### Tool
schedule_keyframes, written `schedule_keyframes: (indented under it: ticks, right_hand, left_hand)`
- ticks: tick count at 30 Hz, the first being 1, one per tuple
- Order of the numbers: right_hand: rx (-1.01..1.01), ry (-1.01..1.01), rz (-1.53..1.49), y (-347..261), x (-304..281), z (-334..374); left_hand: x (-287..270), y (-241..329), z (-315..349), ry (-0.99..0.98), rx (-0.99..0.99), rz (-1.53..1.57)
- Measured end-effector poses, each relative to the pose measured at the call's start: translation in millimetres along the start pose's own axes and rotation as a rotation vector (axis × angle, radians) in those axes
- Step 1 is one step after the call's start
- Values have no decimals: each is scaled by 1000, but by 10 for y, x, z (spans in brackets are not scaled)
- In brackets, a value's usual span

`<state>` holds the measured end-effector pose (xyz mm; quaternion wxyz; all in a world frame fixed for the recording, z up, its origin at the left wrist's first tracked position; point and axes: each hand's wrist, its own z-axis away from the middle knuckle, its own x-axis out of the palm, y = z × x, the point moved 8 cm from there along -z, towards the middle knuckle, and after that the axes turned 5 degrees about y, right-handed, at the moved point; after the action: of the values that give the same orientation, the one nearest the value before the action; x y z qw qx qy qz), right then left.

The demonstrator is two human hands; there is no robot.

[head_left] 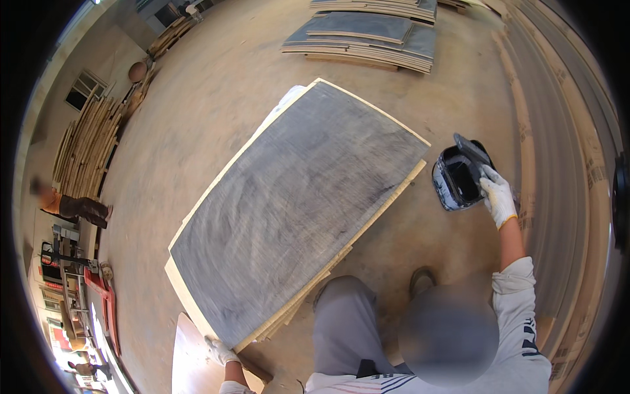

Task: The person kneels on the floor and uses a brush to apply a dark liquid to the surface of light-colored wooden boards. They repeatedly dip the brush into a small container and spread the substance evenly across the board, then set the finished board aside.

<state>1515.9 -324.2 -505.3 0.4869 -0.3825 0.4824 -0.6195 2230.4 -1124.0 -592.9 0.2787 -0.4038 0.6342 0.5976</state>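
A large dark grey board (295, 210) with pale edges lies on top of other boards in front of me. My left hand (222, 351), in a white glove, is at the board's near left corner, with its fingers closed on the edge. Off to the right, my right hand (497, 196), also gloved, grips a flat dark spreader (474, 150). That spreader is tilted over the mouth of a dark, smeared bucket (446, 187), which stands beside the board's right side. What lies inside the bucket looks black.
Stacked grey boards (367, 43) lie on the floor at the far side. Long brown bundled lengths (551, 164) run along the right. Wooden poles (85, 148) lean at the left wall, near a person in dark trousers (85, 209). A pale sheet (190, 361) is by my left hand.
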Motion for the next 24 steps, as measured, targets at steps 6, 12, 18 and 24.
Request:
schedule_keyframes:
  ticks: [6, 12, 18, 24]
  right_hand:
    - [2, -325, -317, -553, 1453, 440]
    - [63, -472, -223, -235, 3265, 394]
    - [372, -430, -433, 48, 4940, 255]
    - [544, -378, -573, 17, 5935, 60]
  left_hand:
    - [40, -68, 17, -37, 2, 119]
    - [80, 51, 199, -61, -110, 219]
    - [16, -15, 102, 30, -66, 202]
    - [-136, -15, 198, 75, -36, 108]
